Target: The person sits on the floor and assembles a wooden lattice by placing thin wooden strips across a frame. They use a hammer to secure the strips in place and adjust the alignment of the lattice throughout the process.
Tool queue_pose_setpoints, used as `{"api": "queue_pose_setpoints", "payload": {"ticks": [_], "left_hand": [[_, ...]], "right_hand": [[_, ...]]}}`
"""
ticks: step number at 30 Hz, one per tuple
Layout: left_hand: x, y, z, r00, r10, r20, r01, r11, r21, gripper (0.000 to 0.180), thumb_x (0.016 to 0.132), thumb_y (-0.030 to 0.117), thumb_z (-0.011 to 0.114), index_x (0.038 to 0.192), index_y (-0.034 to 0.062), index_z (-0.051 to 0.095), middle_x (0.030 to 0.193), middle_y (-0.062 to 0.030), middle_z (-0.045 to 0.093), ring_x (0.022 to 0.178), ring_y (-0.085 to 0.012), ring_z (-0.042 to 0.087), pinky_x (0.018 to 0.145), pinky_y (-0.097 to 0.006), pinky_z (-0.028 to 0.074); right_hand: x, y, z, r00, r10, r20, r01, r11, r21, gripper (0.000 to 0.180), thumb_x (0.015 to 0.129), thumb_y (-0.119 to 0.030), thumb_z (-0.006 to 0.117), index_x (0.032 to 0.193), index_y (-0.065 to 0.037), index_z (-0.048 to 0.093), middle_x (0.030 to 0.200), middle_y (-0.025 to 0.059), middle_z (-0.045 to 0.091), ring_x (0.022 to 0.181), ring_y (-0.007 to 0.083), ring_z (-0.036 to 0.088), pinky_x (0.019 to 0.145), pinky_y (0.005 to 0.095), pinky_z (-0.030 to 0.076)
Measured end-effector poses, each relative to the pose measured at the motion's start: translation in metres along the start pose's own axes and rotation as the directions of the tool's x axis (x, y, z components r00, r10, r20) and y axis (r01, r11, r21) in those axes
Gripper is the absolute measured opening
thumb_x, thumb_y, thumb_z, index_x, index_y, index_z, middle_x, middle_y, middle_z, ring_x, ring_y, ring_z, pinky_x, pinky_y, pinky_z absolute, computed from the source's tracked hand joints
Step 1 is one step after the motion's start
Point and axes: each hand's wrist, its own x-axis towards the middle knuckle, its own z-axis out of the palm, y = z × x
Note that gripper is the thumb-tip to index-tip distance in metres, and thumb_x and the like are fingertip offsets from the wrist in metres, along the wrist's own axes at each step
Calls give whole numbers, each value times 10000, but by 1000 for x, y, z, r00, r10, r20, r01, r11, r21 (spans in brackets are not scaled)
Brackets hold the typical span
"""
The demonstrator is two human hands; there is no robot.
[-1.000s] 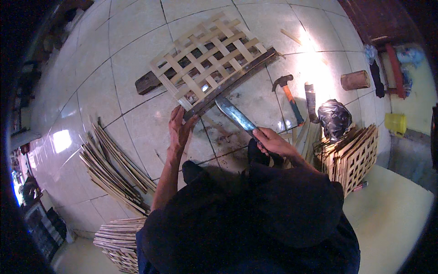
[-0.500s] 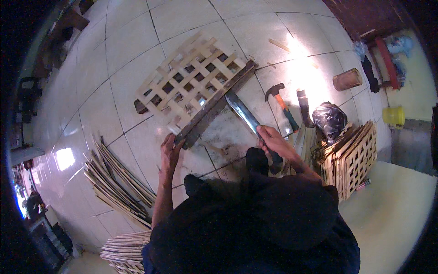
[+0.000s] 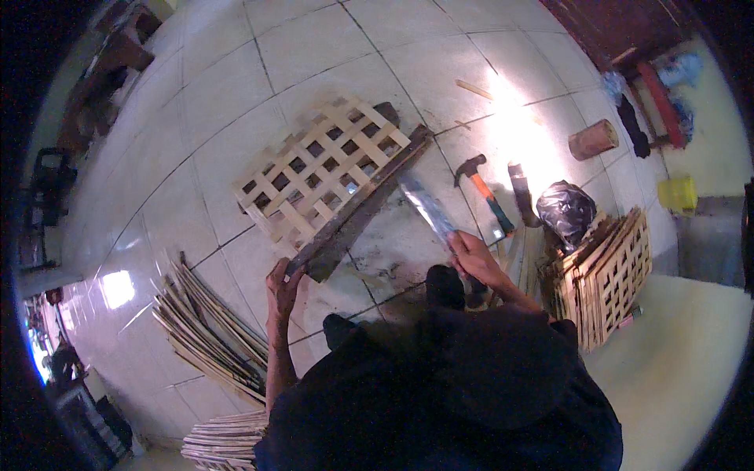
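A pale woven lattice panel of flat wooden strips (image 3: 314, 161) lies aslant on the floor before me. Along its near edge runs a dark wooden bar (image 3: 369, 200). My left hand (image 3: 281, 289) is closed on the bar's near-left end, beside the panel's corner; its fingertips are partly hidden. A large knife with a broad shiny blade (image 3: 426, 204) is gripped in my right hand (image 3: 475, 257). The blade points away from me, its blurred tip near the bar; whether it touches, I cannot tell. Part of a dark block (image 3: 386, 112) shows past the panel's far edge.
Right of the knife lie a claw hammer (image 3: 481, 188) and a dark curved object (image 3: 521, 192). Beyond are a black plastic bag (image 3: 565, 208), stacked lattice panels (image 3: 609, 279) and a wooden cylinder (image 3: 594, 140). Loose strips (image 3: 208, 322) lie at left, with another bundle (image 3: 224, 439) nearer me.
The panel and bar have moved toward me with my left hand. The dark block now shows at the panel's far edge rather than its left corner. My right hand and knife have shifted slightly right.
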Motion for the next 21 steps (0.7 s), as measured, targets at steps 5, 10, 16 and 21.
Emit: {"api": "queue_pose_setpoints", "payload": {"ticks": [5, 10, 16, 21], "left_hand": [[-2, 42, -11, 990, -140, -23, 107, 844, -525, 243, 908, 171, 669, 1020, -41, 627, 946, -97, 677, 870, -182, 641, 825, -322, 502], [5, 44, -15, 982, -187, -13, 74, 449, -890, 254, 958, 171, 591, 1063, -57, 625, 1002, -120, 685, 892, -203, 676, 867, -370, 543], [17, 84, -47, 991, -133, -20, 62, 585, -809, 264, 981, 198, 541, 1045, -46, 616, 1060, -158, 670, 968, -231, 663, 870, -374, 545], [38, 105, -76, 990, 141, 4, -64, 471, -880, 363, 988, 235, 540, 1242, -25, 531, 1159, -153, 635, 1069, -271, 634, 914, -452, 525]], "right_hand": [[-10, 48, -27, 991, -89, -96, 60, 960, -274, 366, 1033, -329, 428, 860, -24, 531, 638, 85, 560, 517, 164, 553, 497, 320, 445], [-8, 15, -32, 932, -309, -188, 22, 567, -823, 274, 973, -290, 551, 1019, -23, 592, 944, 200, 638, 824, 310, 641, 730, 427, 510], [21, -154, -9, 527, -849, -48, 333, 257, -907, 649, 801, -280, 729, 1375, -127, 467, 1436, 178, 367, 1325, 329, 373, 1084, 505, 313], [57, -203, -30, 256, -948, 188, 449, -56, -892, 554, 680, -126, 736, 1216, -114, 594, 1271, 116, 535, 1201, 305, 509, 970, 430, 423]]}}
